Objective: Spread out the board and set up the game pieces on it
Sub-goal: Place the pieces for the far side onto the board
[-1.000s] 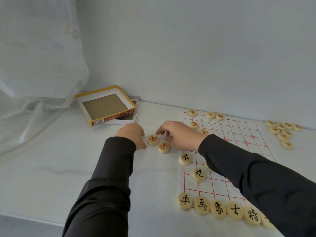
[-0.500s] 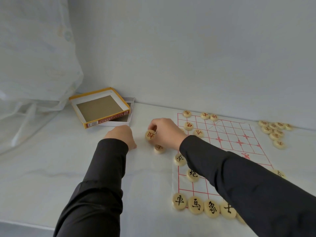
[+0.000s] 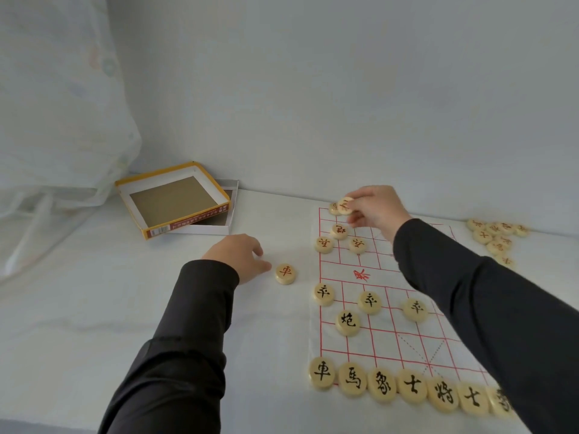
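at far-left corner of the board, r hand pinches a red-marked piece btw thumb and fingers, tilted on edge, close by the corner piece lying there; whether the two touch, can't tell. l hand rests on the white surface, fingers loosely curled, holding nothing, thumb tip just beside a loose red piece lying off the board's left edge. key relation: board's long axis runs away from the person, red back line at the far end, so the pinched piece prob. goes down along that line, next to the corner piece. r hand nearer that line; l hand nearer the loose one. near end: black row laid out. spare pieces heaped far right, off board. box open, far left, by pale wall and sheer drape.
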Tool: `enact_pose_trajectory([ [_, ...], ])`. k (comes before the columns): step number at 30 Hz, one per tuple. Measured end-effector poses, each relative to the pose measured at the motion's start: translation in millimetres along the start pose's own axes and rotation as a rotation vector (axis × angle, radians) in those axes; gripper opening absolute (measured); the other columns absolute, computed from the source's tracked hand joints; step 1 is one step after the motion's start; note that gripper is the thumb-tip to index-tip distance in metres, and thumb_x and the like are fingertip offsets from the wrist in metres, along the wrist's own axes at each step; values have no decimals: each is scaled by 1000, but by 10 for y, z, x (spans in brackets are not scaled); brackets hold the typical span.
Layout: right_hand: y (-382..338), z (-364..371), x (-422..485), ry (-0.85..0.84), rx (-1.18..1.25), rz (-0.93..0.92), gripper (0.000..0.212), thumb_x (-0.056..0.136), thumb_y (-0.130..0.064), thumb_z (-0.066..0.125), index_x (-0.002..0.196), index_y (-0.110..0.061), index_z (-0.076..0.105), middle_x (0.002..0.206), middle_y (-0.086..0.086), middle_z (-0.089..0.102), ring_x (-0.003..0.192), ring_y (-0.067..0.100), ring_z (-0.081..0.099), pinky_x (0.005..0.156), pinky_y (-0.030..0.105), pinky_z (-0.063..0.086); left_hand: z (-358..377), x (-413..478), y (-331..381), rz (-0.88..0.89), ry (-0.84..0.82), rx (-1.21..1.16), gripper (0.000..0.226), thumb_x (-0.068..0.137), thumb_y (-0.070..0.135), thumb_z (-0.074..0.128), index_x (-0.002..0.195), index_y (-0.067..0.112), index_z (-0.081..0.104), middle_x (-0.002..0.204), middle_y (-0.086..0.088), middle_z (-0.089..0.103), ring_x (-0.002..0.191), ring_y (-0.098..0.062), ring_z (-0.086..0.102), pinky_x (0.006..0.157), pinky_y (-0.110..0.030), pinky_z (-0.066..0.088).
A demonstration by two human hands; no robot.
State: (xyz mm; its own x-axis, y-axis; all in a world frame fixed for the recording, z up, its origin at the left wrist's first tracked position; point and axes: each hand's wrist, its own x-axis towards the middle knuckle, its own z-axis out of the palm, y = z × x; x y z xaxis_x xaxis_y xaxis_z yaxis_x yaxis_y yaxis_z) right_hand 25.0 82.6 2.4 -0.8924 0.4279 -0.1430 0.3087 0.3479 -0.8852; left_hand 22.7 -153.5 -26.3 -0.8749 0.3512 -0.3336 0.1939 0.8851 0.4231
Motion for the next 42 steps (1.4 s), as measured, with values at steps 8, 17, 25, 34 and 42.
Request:
enact_pose_trajectory([
  [8, 372, -212, 215, 109, -101, 231, 25, 90, -1, 57, 114, 8, 57, 74, 17, 64, 80, 31, 68, 79, 39, 57, 17, 14, 19, 1, -7, 4, 39, 91, 34, 55, 126, 17, 52, 124, -6, 55, 112, -21, 51, 99, -29, 38],
  [17, 415, -368, 275, -32, -709, -104, 34, 89, -3, 54, 122, -13, 60, 125, 10, 57, 104, 22, 57, 87, 28, 45, 22, 10, 26, -5, -18, 7, 39, 91, 34, 54, 126, 16, 52, 124, -6, 55, 112, -21, 51, 99, -29, 38],
  [25, 394, -225, 322, -90, -934, -185, 35, 82, -32, 69, 110, -13, 66, 114, 4, 61, 100, 20, 57, 82, 27, 46, 38, 16, 76, -3, -18, 10, 40, 91, 35, 54, 127, 17, 52, 124, -6, 55, 111, -21, 51, 98, -28, 39],
  [34, 142, -195, 541, -82, -1097, -379, 27, 87, -17, 61, 115, -15, 62, 114, 4, 61, 101, 22, 56, 86, 29, 47, 42, 31, 88, 0, -21, 11, 41, 91, 36, 54, 128, 18, 51, 125, -5, 54, 112, -20, 51, 98, -28, 39],
  [42, 177, -156, 659, -111, -1090, -363, 28, 89, -16, 60, 116, -13, 63, 117, 5, 61, 105, 22, 54, 90, 29, 45, 35, 63, 90, -4, -36, -8, 41, 91, 35, 54, 128, 18, 51, 125, -5, 54, 113, -20, 51, 98, -28, 38],
])
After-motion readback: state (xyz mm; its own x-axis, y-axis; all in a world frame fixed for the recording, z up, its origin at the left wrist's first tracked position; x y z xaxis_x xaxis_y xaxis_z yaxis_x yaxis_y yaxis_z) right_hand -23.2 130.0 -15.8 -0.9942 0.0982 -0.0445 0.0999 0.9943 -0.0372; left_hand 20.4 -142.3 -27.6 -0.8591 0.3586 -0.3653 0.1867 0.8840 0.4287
